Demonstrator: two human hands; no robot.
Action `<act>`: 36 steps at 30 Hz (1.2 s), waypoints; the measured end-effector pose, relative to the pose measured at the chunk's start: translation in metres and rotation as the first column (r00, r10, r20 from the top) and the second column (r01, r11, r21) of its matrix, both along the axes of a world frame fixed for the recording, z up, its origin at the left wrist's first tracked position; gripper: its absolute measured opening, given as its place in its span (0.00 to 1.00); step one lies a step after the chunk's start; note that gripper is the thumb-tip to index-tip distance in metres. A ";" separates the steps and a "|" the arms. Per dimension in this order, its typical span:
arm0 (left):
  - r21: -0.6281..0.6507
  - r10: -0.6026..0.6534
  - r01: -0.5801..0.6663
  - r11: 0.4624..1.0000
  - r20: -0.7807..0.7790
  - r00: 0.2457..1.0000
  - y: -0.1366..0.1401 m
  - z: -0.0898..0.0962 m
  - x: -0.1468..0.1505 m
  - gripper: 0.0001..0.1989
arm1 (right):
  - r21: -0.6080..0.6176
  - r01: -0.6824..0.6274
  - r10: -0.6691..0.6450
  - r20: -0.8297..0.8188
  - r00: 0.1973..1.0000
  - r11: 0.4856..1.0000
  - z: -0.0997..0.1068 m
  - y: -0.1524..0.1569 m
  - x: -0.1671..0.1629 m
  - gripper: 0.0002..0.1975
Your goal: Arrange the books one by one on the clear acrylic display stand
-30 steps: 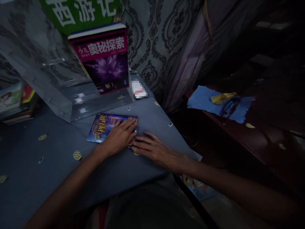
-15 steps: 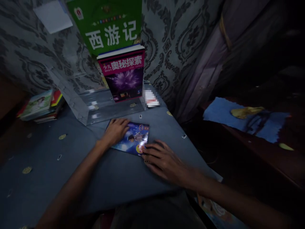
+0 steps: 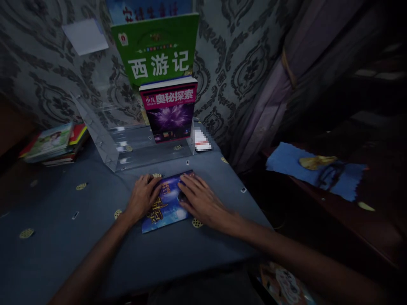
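A thin blue book point(image 3: 171, 207) with yellow lettering lies flat and slanted on the table, its middle and right side partly covered. My left hand point(image 3: 143, 195) rests at its left edge, thumb side touching the cover, fingers loosely bent and apart. Across the right part of the cover lie the outstretched fingers of my right hand point(image 3: 202, 199). Behind the book stands a clear plastic rack point(image 3: 110, 150). It holds a magenta and purple book point(image 3: 171, 114), a green book point(image 3: 159, 53) above that, and a blue book point(image 3: 149, 8) at the top.
A stack of books point(image 3: 54, 144) lies at the table's left. A blurred white item point(image 3: 202, 140) sits beside the rack. The patterned blue tablecloth point(image 3: 95, 203) ends at the right. Beyond it, a blue cloth point(image 3: 286, 165) lies on a dark red surface. A tied curtain point(image 3: 270, 97) hangs behind.
The blue book has turned on the table, with yellow lettering now showing. My right hand has moved up onto its cover, and my left hand has shifted to its left edge.
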State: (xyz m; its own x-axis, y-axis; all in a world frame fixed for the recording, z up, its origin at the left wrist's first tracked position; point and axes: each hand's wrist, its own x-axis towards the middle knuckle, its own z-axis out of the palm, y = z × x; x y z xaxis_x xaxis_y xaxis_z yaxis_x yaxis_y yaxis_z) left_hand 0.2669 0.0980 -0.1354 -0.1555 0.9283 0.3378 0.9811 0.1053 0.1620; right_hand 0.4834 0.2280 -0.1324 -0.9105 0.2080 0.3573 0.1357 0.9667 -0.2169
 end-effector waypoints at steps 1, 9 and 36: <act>0.030 -0.018 0.017 0.999 0.042 0.999 0.000 -0.002 -0.001 0.19 | -0.011 0.016 -0.015 0.039 0.999 1.000 -0.001 0.001 -0.008 0.26; 0.071 -0.067 0.054 0.996 0.198 0.978 0.002 -0.008 -0.006 0.18 | -0.112 0.109 -0.079 0.239 0.968 0.988 -0.003 0.008 -0.028 0.37; 0.013 -0.048 0.049 0.999 -0.023 0.999 -0.029 -0.002 0.025 0.19 | 0.001 0.113 -0.112 0.136 0.984 0.994 -0.027 0.005 -0.026 0.33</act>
